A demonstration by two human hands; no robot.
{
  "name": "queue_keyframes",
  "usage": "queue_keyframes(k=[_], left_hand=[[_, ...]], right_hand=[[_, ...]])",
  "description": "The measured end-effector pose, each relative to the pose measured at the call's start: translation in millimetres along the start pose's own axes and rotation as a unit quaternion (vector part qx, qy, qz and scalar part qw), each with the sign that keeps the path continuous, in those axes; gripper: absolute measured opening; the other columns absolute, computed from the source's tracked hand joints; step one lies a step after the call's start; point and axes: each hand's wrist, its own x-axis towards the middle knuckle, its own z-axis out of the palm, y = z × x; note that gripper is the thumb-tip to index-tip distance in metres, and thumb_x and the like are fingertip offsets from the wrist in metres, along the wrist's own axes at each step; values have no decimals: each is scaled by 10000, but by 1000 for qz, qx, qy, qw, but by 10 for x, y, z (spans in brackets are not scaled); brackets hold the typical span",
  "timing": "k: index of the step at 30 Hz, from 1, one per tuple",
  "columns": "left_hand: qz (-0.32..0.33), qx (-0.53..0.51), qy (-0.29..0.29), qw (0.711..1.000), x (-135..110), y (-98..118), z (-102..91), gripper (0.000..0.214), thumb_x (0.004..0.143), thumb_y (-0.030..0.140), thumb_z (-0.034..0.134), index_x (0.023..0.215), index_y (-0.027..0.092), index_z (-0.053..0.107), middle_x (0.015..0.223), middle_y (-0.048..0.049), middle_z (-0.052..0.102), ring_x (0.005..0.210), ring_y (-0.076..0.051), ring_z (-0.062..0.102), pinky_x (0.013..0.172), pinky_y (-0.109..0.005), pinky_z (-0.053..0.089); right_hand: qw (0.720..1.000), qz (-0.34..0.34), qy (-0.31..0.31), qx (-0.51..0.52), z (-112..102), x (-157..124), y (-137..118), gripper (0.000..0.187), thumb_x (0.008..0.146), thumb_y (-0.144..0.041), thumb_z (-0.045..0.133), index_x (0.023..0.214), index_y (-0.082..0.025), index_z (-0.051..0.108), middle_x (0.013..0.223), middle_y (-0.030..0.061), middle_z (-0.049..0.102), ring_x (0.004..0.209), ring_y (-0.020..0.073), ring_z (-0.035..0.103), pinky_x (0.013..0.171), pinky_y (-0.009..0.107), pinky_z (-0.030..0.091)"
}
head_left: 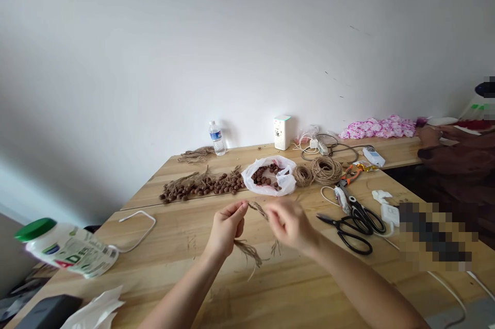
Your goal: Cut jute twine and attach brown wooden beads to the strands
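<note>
My left hand (227,226) pinches a short bundle of brown jute twine (258,210) above the wooden table (174,236); frayed ends hang below it. My right hand (289,223), slightly blurred, has its fingers closed on the same twine just to the right. Behind my hands lies an open white plastic bag of brown nuts (269,175). Left of the bag, finished nut-and-twine tassels (201,186) lie in a row. Two coils of twine (319,171) sit right of the bag.
Black scissors (353,226) and pliers (350,177) lie at the right. A white bottle with a green cap (65,249) lies at the left, a water bottle (217,138) and a white device (282,132) by the wall. Another person's arm (456,156) rests at far right.
</note>
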Motion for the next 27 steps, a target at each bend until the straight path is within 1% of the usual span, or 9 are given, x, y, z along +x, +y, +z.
queue_keyframes(k=[1,3,5,8,11,13,19,24,27], left_hand=[[-11,-10,-5,1000,-3,-9,11,406,604,499,758,731,146,605,361,121,268,358,-30,135,374,-186,83],[-23,-24,-13,999,-19,-23,31,392,608,489,761,702,156,577,364,123,264,361,-30,131,371,-186,82],[-26,-28,-15,999,-40,-29,47,394,609,492,759,678,161,556,369,121,261,364,-29,134,371,-184,88],[-42,-23,-16,999,-70,-32,76,424,587,515,763,701,157,567,376,123,255,359,-26,139,371,-181,85],[-77,-37,-36,996,-94,-35,105,470,547,520,783,752,149,581,392,134,239,358,-19,122,370,-181,69],[-101,-56,-52,992,-105,-37,117,475,526,500,800,750,155,562,412,139,225,364,-16,111,369,-178,59],[-123,-88,-66,986,-111,-38,107,465,516,454,821,729,171,518,454,143,198,375,-12,95,362,-172,46],[-98,-58,-48,992,-132,-36,125,451,537,479,799,750,149,576,403,139,231,361,-15,118,366,-181,62],[-46,10,-32,998,-163,-35,144,477,587,526,751,817,120,651,372,119,272,341,-30,175,363,-190,98]], right_hand=[[999,-26,-38,2,44,-28,-123,141,885,-145,465,879,-184,600,690,30,611,647,159,575,633,285,492],[996,-23,-67,-46,154,-97,-287,146,878,-128,465,847,-163,604,696,52,609,645,176,586,593,290,494],[993,6,-46,-109,261,-162,-326,173,875,-97,451,930,-124,614,771,101,628,709,210,616,609,313,515],[988,19,7,-156,353,-215,-234,262,890,-87,434,1109,-83,577,967,180,639,860,257,638,695,354,543],[982,14,36,-183,359,-217,-143,253,906,-111,428,1105,-99,584,1081,208,619,957,289,616,763,411,537],[980,16,37,-193,339,-200,-132,219,911,-114,429,1040,-116,607,1052,192,630,953,282,607,785,426,523],[983,22,32,-179,297,-154,-161,176,907,-107,442,887,-155,610,773,93,628,783,224,570,698,374,481],[993,-36,20,-111,307,-165,-97,203,922,-95,383,902,-149,578,805,93,613,765,193,582,698,321,490],[996,-64,-3,-60,260,-154,-50,220,936,-111,348,990,-142,559,925,119,624,791,181,611,711,297,513]])
